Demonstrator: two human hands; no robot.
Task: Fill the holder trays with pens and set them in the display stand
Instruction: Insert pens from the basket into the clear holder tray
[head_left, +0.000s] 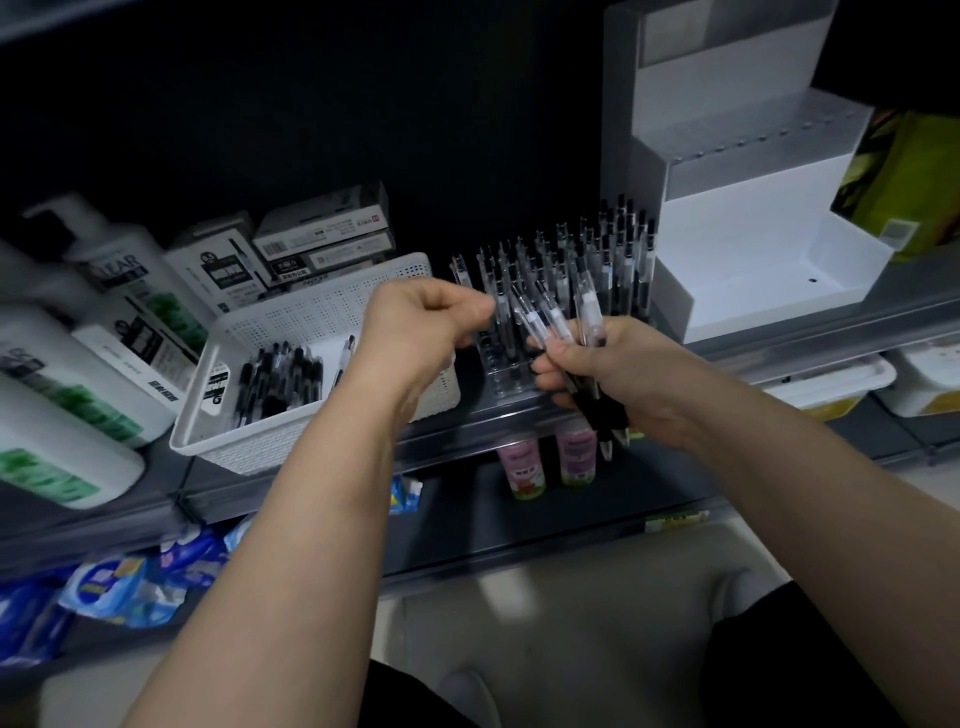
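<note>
A clear holder tray stands on the shelf, its back rows full of upright black-capped pens. My right hand grips a bundle of several clear pens, tips pointing down past the shelf edge. My left hand pinches one pen by its upper end over the tray's front rows. The white stepped display stand sits to the right of the tray with nothing on its lowest step.
A white perforated basket with loose black pens is left of the tray. Pen boxes and white bottles fill the shelf's left. Small pink bottles stand on the shelf below. White bins sit lower right.
</note>
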